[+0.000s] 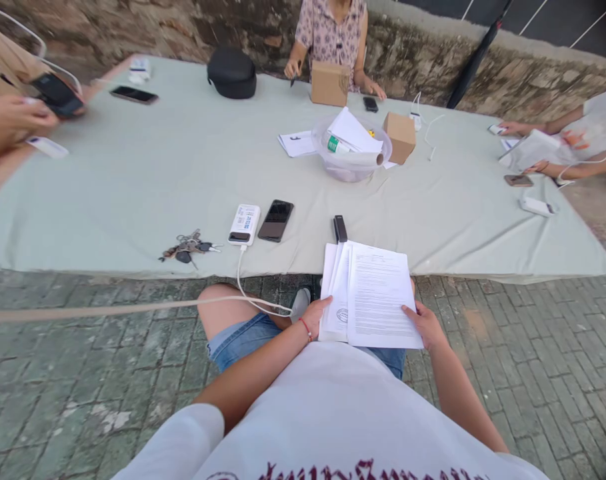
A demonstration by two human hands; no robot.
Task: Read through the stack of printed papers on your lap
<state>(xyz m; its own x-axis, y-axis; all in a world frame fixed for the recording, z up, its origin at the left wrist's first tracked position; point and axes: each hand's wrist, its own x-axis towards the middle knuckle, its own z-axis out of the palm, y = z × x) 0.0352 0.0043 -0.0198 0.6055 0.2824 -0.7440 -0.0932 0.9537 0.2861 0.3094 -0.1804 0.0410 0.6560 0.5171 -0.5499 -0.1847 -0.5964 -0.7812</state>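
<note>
Several printed sheets of paper (pixel 380 293) rest between my hands, over my lap and against the table's near edge. My left hand (pixel 316 315), with a red string bracelet at the wrist, grips the left edge of the rear sheets, one bearing a round stamp. My right hand (pixel 425 324) pinches the right edge of the front sheet, thumb on top. Just beyond the papers' top edge lies a small black stapler-like object (pixel 339 229). To the left are a dark phone (pixel 276 221) and a white power bank (pixel 244 225) with a white cable plugged in.
Keys (pixel 189 249) lie near the front edge of the cloth-covered table (pixel 173 167). A clear bowl (pixel 350 172) of papers and a roll stands beyond, near cardboard boxes (pixel 399 138) and a black case (pixel 231 72). Other people sit at the far side, left and right.
</note>
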